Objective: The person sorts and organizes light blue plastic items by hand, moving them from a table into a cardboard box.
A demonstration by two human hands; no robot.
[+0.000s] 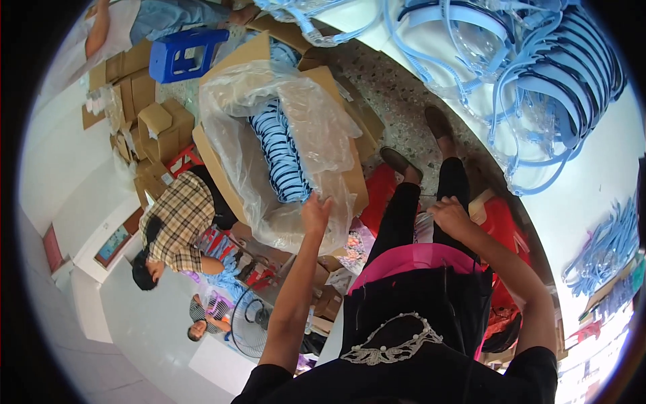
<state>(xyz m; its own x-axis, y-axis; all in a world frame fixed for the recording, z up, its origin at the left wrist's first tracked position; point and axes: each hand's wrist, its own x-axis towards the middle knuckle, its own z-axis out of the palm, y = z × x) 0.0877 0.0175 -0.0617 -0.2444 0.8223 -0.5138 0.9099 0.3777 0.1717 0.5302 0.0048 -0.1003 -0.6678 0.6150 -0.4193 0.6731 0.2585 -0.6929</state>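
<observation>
My left hand [316, 213] reaches into a cardboard box at the near end of a packed row of light blue goggles [277, 151] with dark edges. Its fingers are curled in at the last piece and partly hidden, so what they grip cannot be made out. Clear plastic bag film [316, 121] lines the box [232, 176] and folds out over its sides. Over my thigh, my right hand [449, 217] is loosely closed, with nothing visible in it. To the right, more light blue goggles [565, 74] with clear lenses and hanging straps lie stacked on a white table.
The curved white table [538, 215] edge runs along my right, with a bundle of blue straps [609, 252] on it. A blue stool [185, 55] and cardboard cartons [165, 128] stand beyond the box. A co-worker in a plaid shirt [185, 215] bends at the left, near a fan [250, 323].
</observation>
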